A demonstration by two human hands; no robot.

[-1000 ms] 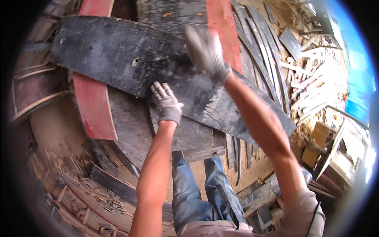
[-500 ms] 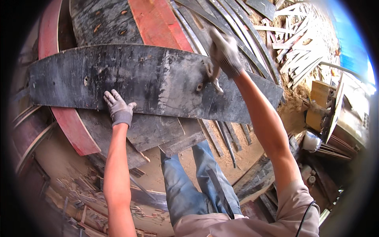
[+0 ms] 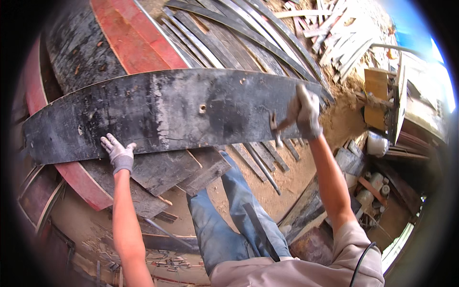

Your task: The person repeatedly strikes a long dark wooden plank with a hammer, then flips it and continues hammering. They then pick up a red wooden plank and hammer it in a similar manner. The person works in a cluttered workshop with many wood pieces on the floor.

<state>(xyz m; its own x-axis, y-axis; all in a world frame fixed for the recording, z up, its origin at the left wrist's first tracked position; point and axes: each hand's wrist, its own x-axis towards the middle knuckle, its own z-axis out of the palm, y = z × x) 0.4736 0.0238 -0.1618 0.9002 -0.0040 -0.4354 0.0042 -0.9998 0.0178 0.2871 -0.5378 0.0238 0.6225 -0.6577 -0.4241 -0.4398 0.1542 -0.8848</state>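
A long black board (image 3: 181, 107) with a curved far edge lies across a pile of sheets in front of me. Flat on its near edge, toward the left end, rests my gloved left hand (image 3: 118, 153), fingers stretched out. My right hand (image 3: 307, 112), also gloved, is closed round the handle of a hammer (image 3: 275, 128). The hammer's metal head is over the right end of the board; whether it touches the surface I cannot tell. Several small holes or knots mark the board, one hole near its middle.
Beneath the board are red panels (image 3: 129, 36) and dark sheets (image 3: 162, 170). Long narrow strips (image 3: 210, 36) lie beyond it, with a heap of offcuts (image 3: 334, 38) at far right. A wooden box-like piece (image 3: 377, 95) stands on the right. A rod (image 3: 263, 170) sticks out near my legs.
The hammer has moved right and nearer, from around the middle-right holes to the board's right end. The view has shifted right; my left hand stays flat on the board's near edge.
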